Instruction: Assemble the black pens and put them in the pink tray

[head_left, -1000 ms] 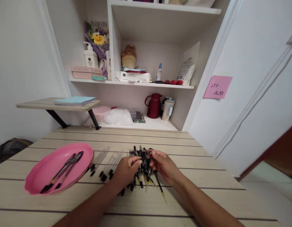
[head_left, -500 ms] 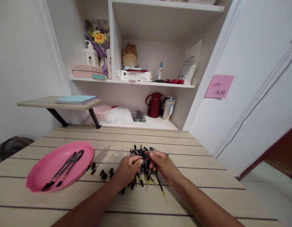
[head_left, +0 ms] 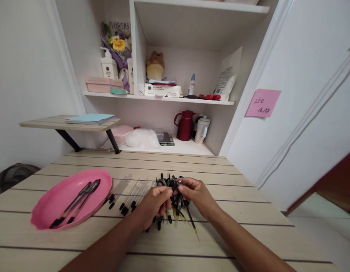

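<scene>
Over a pile of loose pen parts, my left hand (head_left: 154,203) pinches a small black pen part (head_left: 175,186) between thumb and fingers. My right hand (head_left: 198,194) is closed at its other end, where a shiny bit shows at the fingertips; its exact kind is too small to tell. Below the hands lie black pen caps (head_left: 179,204) and dark refills (head_left: 192,219) with yellow sections, partly hidden by my fingers. To the left, several clear pen barrels (head_left: 133,194) with black ends lie side by side. Pens (head_left: 84,200) rest in a pink plate (head_left: 46,204).
A small raised shelf (head_left: 70,126) on black legs bears blue-covered booklets (head_left: 90,119) at the back left. Behind the table (head_left: 220,241) stands a white cabinet (head_left: 186,22) with a red jug (head_left: 185,126), a cup (head_left: 202,130) and a white plastic bag (head_left: 142,139).
My right hand's fingers have shifted slightly and turned at the small black part, showing a shiny bit. My left fingers have curled a little; the pens in the plate have not moved.
</scene>
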`<state>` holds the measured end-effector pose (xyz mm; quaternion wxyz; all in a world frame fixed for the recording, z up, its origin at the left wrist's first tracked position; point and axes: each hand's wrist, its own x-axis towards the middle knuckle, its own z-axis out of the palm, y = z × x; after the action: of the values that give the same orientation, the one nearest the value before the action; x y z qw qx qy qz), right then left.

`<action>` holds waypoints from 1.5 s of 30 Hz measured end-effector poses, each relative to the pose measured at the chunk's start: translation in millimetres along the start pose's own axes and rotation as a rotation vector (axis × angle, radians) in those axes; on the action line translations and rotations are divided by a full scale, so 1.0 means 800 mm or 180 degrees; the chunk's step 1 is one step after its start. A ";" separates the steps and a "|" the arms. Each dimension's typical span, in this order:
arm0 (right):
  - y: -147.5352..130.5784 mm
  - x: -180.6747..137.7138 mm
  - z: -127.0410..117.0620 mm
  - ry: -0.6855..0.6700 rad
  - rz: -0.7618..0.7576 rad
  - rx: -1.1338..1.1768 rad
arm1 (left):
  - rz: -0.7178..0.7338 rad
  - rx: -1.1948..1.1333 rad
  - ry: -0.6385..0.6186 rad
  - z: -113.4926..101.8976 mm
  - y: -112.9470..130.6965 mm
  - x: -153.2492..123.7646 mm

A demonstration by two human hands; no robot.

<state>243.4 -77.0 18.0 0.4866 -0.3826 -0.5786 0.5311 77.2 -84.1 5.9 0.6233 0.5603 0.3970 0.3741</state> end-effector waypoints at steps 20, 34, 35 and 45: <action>0.011 0.002 0.002 0.0375 0.0122 0.0290 | 0.0144 0.0421 0.0185 0.005 0.000 0.000; 0.005 0.000 0.000 0.0220 0.0006 0.0496 | 0.0081 0.0157 0.0037 0.008 0.002 -0.001; 0.007 0.000 0.001 0.0220 0.0006 0.0492 | 0.0084 0.0144 0.0049 0.008 0.001 -0.001; 0.004 -0.001 0.001 0.0223 -0.0003 0.0538 | 0.0096 0.0083 0.0046 0.010 -0.001 -0.001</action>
<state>242.7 -77.1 15.1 0.5373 -0.3583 -0.5145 0.5641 84.0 -88.4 5.8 0.6074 0.5717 0.3977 0.3823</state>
